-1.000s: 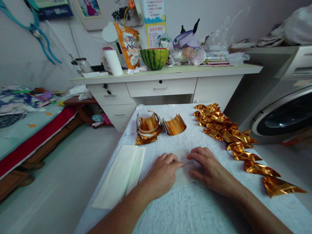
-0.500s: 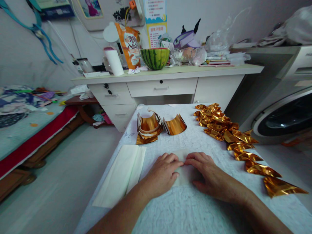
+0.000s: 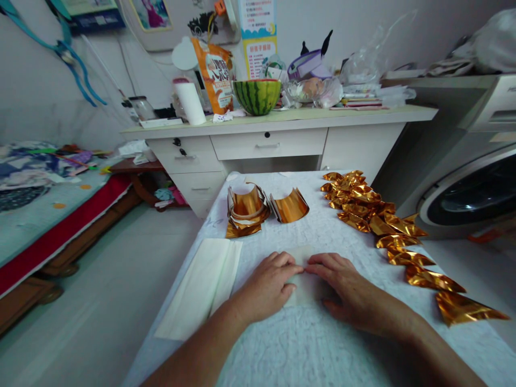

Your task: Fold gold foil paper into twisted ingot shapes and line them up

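A small sheet of pale, thin paper (image 3: 304, 301) lies flat on the cloth-covered table in front of me, partly hidden by my hands. My left hand (image 3: 274, 279) is closed on its left side, fingers bent and pressed together, thumb a little lower. From the right, my right hand (image 3: 336, 285) grips the same paper, fingertips almost meeting the left ones at the middle. Left of my hands is a stack of pale paper sheets (image 3: 201, 285). Beyond lie curled gold foil sheets (image 3: 246, 207) and another curved gold foil piece (image 3: 291, 207).
Several folded gold foil pieces (image 3: 435, 278) run in a row along the right side of the blue-white table cover (image 3: 274, 349). Behind stands a white desk (image 3: 363, 140) bearing a cut watermelon (image 3: 257, 97). A washing machine (image 3: 484, 177) is at right, a bed (image 3: 60, 199) at left.
Both hands stay on the paper in nearly the same place, with only a very slight shift of the fingers. The view has moved slightly; everything else lies as before.
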`<action>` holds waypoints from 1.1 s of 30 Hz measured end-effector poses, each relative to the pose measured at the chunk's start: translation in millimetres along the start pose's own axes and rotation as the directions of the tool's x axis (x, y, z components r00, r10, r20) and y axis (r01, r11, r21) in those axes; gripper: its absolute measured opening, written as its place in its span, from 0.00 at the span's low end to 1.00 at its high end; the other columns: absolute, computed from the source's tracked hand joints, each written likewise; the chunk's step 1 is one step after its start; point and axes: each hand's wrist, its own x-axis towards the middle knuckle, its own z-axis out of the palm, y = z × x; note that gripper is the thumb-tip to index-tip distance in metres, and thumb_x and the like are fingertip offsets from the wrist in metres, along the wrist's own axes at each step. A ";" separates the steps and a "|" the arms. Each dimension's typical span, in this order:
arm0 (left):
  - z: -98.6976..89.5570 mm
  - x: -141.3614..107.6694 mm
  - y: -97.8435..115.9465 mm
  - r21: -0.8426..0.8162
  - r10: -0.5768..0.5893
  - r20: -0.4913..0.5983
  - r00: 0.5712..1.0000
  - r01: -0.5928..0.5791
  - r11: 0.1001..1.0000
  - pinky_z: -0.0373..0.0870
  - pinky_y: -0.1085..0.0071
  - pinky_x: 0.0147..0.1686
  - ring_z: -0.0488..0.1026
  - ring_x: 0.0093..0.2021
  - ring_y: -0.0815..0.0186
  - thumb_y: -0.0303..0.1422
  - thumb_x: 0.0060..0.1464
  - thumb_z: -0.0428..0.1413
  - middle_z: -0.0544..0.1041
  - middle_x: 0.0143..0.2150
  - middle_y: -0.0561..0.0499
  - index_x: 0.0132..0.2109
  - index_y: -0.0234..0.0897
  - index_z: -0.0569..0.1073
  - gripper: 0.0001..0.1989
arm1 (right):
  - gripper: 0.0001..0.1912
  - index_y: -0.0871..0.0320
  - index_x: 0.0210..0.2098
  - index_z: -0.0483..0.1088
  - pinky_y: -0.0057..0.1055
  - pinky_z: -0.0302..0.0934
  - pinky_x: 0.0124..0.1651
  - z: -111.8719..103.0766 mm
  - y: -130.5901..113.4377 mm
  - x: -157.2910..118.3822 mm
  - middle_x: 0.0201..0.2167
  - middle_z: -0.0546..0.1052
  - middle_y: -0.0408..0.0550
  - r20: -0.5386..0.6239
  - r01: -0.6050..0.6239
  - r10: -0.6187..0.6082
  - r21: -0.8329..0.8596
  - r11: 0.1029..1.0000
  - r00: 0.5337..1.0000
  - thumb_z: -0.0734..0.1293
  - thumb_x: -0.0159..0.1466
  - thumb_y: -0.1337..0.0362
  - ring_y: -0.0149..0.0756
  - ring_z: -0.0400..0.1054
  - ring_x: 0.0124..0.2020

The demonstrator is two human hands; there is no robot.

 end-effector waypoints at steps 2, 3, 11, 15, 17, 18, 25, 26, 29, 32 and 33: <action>-0.3 0.1 -0.1 0.000 0.000 0.005 1.000 0.000 1.000 0.63 0.61 0.56 0.64 0.52 0.60 0.26 0.56 0.54 0.69 0.50 0.49 0.55 0.44 0.71 0.20 | 0.37 0.53 0.59 0.66 0.45 0.50 0.62 -0.3 0.1 0.1 0.58 0.66 0.51 -0.003 0.005 -0.005 -0.005 1.000 1.000 0.64 0.48 0.75 0.46 0.57 0.58; -0.3 0.1 -0.2 0.000 0.002 0.004 1.000 -0.002 1.000 0.63 0.61 0.56 0.64 0.52 0.60 0.26 0.56 0.54 0.69 0.50 0.49 0.55 0.43 0.71 0.20 | 0.38 0.53 0.59 0.66 0.45 0.50 0.62 -0.6 -0.1 0.2 0.58 0.67 0.51 -0.006 0.005 -0.005 -0.006 1.000 1.000 0.64 0.48 0.75 0.46 0.57 0.58; 1.0 -0.2 -0.7 -0.018 0.009 -0.011 1.000 -0.009 1.000 0.62 0.61 0.56 0.64 0.52 0.60 0.26 0.56 0.54 0.69 0.50 0.49 0.55 0.44 0.71 0.20 | 0.36 0.55 0.57 0.68 0.47 0.53 0.60 -1.1 -2.2 0.6 0.57 0.69 0.52 -0.034 0.024 -0.025 -0.013 1.000 0.999 0.62 0.48 0.76 0.46 0.59 0.56; 0.3 0.1 -0.6 -0.015 0.007 -0.007 1.000 -0.007 1.000 0.62 0.61 0.55 0.64 0.52 0.60 0.26 0.56 0.54 0.69 0.50 0.49 0.55 0.44 0.71 0.19 | 0.34 0.54 0.54 0.70 0.46 0.55 0.58 1.8 -2.2 2.3 0.54 0.70 0.51 -0.078 0.036 -0.037 -0.016 0.999 0.996 0.62 0.48 0.78 0.45 0.61 0.54; -0.2 0.3 -0.5 -0.014 0.006 -0.004 1.000 -0.006 1.000 0.63 0.61 0.55 0.64 0.52 0.60 0.26 0.56 0.54 0.69 0.50 0.49 0.55 0.43 0.71 0.20 | 0.32 0.54 0.52 0.71 0.45 0.56 0.56 1.9 -3.5 3.8 0.53 0.71 0.51 -0.090 0.029 -0.030 -0.020 0.999 0.996 0.61 0.49 0.78 0.45 0.61 0.53; -0.3 0.3 -0.5 -0.016 0.006 -0.005 1.000 -0.006 1.000 0.63 0.61 0.55 0.64 0.52 0.60 0.25 0.55 0.54 0.69 0.50 0.49 0.55 0.42 0.71 0.20 | 0.31 0.55 0.51 0.71 0.44 0.57 0.56 1.7 -4.3 4.6 0.52 0.72 0.51 -0.094 0.023 -0.025 -0.024 0.999 0.995 0.61 0.49 0.79 0.45 0.62 0.52; 0.4 0.3 -2.0 -0.047 0.013 -0.024 1.000 -0.014 0.999 0.63 0.64 0.55 0.65 0.52 0.61 0.24 0.54 0.54 0.70 0.49 0.50 0.50 0.40 0.72 0.17 | 0.23 0.55 0.46 0.72 0.42 0.57 0.51 0.2 -9.3 7.1 0.45 0.74 0.50 -0.147 0.028 -0.033 -0.039 0.999 0.989 0.61 0.53 0.78 0.42 0.64 0.47; 0.5 0.2 -2.3 -0.050 0.010 -0.027 1.000 -0.011 0.999 0.63 0.64 0.54 0.66 0.51 0.62 0.24 0.54 0.54 0.70 0.48 0.50 0.49 0.40 0.72 0.16 | 0.21 0.56 0.45 0.72 0.42 0.57 0.51 0.2 -10.3 7.1 0.44 0.74 0.50 -0.158 0.029 -0.035 -0.040 0.999 0.987 0.61 0.54 0.77 0.42 0.64 0.46; 0.3 0.0 -2.4 -0.066 -0.010 -0.033 0.999 0.008 0.998 0.64 0.64 0.54 0.66 0.51 0.61 0.24 0.53 0.55 0.71 0.48 0.50 0.47 0.40 0.71 0.14 | 0.16 0.57 0.41 0.72 0.42 0.56 0.49 0.8 -13.9 8.0 0.42 0.74 0.51 -0.167 0.027 -0.035 -0.054 0.998 0.985 0.63 0.55 0.75 0.43 0.64 0.44; -0.1 0.1 -1.4 -0.089 -0.041 -0.051 0.998 0.036 0.995 0.65 0.64 0.52 0.67 0.51 0.61 0.24 0.52 0.55 0.71 0.48 0.50 0.47 0.40 0.70 0.15 | 0.14 0.57 0.38 0.72 0.43 0.56 0.49 2.9 -16.7 9.3 0.42 0.73 0.51 -0.175 0.022 -0.031 -0.053 0.998 0.984 0.64 0.52 0.74 0.44 0.63 0.44; -0.3 0.3 -0.9 -0.096 -0.047 -0.057 0.997 0.042 0.994 0.65 0.63 0.52 0.67 0.51 0.61 0.24 0.52 0.55 0.71 0.48 0.50 0.48 0.41 0.70 0.15 | 0.15 0.57 0.38 0.71 0.43 0.56 0.49 3.8 -17.0 9.5 0.42 0.73 0.51 -0.181 0.027 -0.034 -0.046 0.999 0.983 0.65 0.51 0.75 0.44 0.63 0.44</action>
